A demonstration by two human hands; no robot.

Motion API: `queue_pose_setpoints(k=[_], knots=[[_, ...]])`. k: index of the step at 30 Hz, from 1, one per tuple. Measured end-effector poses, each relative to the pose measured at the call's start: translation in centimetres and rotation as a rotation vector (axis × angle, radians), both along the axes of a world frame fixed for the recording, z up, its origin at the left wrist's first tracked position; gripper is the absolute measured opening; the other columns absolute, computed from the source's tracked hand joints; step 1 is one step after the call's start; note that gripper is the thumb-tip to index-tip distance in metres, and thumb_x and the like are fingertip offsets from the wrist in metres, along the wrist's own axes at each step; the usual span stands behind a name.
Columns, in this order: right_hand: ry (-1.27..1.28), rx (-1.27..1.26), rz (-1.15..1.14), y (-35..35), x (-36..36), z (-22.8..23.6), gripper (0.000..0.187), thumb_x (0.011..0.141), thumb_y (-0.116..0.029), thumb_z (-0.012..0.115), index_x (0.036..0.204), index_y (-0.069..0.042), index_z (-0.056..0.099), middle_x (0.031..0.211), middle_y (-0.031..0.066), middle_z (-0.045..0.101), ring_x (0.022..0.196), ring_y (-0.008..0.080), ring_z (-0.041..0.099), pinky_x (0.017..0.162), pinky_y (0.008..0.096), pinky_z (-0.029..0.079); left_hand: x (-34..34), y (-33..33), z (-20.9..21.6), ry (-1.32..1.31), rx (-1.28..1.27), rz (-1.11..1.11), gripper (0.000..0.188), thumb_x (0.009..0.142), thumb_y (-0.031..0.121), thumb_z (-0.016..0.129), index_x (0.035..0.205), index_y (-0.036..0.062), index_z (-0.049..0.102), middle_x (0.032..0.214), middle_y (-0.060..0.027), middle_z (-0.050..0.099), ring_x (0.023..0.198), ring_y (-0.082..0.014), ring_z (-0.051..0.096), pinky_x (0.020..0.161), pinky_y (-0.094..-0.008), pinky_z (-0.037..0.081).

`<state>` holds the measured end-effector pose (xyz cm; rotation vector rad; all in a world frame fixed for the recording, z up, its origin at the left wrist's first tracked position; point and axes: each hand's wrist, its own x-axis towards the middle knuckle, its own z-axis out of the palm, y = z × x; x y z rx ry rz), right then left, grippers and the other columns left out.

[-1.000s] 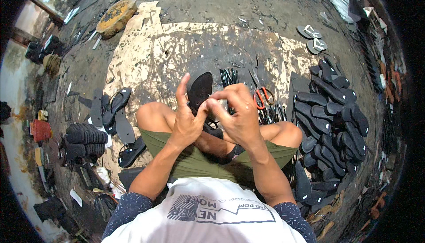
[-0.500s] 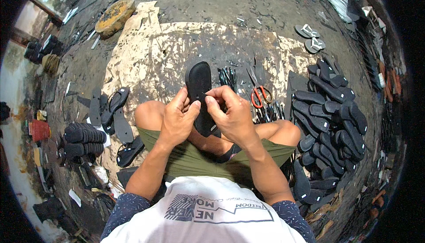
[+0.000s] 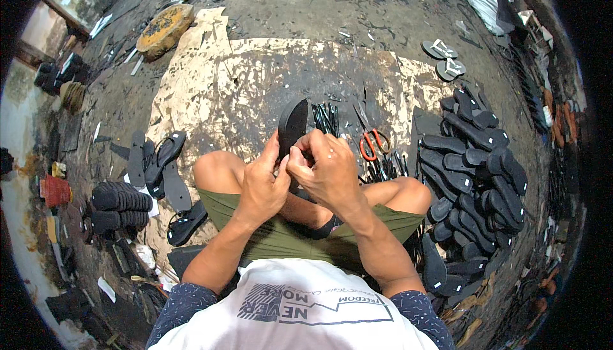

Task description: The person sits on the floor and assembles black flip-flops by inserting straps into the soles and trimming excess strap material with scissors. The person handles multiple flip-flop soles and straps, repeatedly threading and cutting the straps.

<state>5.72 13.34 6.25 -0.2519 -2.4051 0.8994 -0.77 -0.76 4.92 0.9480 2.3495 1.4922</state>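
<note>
The left hand is gripping a black sandal sole by its left side, with the fingers curling in around the edge and the thumb lying toward the other hand. The right hand is bending its fingers in at the opposite side of the sole, and its thumb is coming close to the left thumb; how tightly these fingers are closing, and on what, cannot be told, since the knuckles are hiding the spot. The sole is tilting onto its edge above the person's crossed legs, its rounded end pointing away from the body.

Just beyond the right hand, a bundle of black straps is lying on a stained paper sheet. Red-handled scissors are resting to the right of the straps, with their blades pointing away from the person. Farther right, a heap of black soles is spreading over the floor, while black sandals are lying beside the left knee.
</note>
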Motion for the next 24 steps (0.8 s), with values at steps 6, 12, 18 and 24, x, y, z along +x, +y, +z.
queue_pose_setpoints(k=[6, 12, 18, 24], knots=[[0.025, -0.128, 0.055, 0.3, -0.1, -0.6, 0.015, 0.092, -0.018, 0.072, 0.091, -0.006, 0.063, 0.082, 0.0091, 0.070, 0.079, 0.0302, 0.067, 0.071, 0.0443, 0.046, -0.1, 0.5, -0.3, 0.123, 0.080, 0.048, 0.052, 0.097, 0.000, 0.059, 0.147, -0.0075, 0.046, 0.109, -0.0254, 0.071, 0.093, -0.0272, 0.072, 0.082, -0.0367, 0.056], [0.081, -0.160, 0.017, 0.5, 0.4, -0.7, 0.017, 0.092, -0.016, 0.073, 0.102, -0.004, 0.068, 0.093, 0.0132, 0.073, 0.087, 0.0330, 0.071, 0.078, 0.0431, 0.050, -0.2, 0.7, -1.6, -0.027, 0.127, 0.094, 0.049, 0.101, 0.004, 0.058, 0.147, -0.0059, 0.046, 0.107, -0.0126, 0.070, 0.091, -0.0176, 0.065, 0.077, -0.0323, 0.053], [0.110, -0.206, 0.196, -0.5, -1.7, -1.7, 0.020, 0.090, -0.019, 0.074, 0.104, -0.006, 0.070, 0.103, 0.0104, 0.072, 0.098, 0.0301, 0.069, 0.081, 0.0435, 0.052, -2.7, -3.8, -0.5, -0.002, -0.218, 0.154, 0.054, 0.102, 0.010, 0.061, 0.152, -0.0018, 0.045, 0.116, -0.0134, 0.066, 0.100, -0.0184, 0.063, 0.086, -0.0310, 0.052], [0.253, -0.381, -0.025, 4.1, 1.7, -2.0, 0.026, 0.091, -0.018, 0.075, 0.113, -0.005, 0.070, 0.111, 0.0128, 0.069, 0.104, 0.0297, 0.067, 0.093, 0.0398, 0.052, -7.2, -17.1, 8.8, 0.430, -0.318, 0.446, 0.064, 0.097, 0.020, 0.071, 0.153, 0.0025, 0.045, 0.139, -0.0139, 0.058, 0.121, -0.0234, 0.058, 0.102, -0.0359, 0.048]])
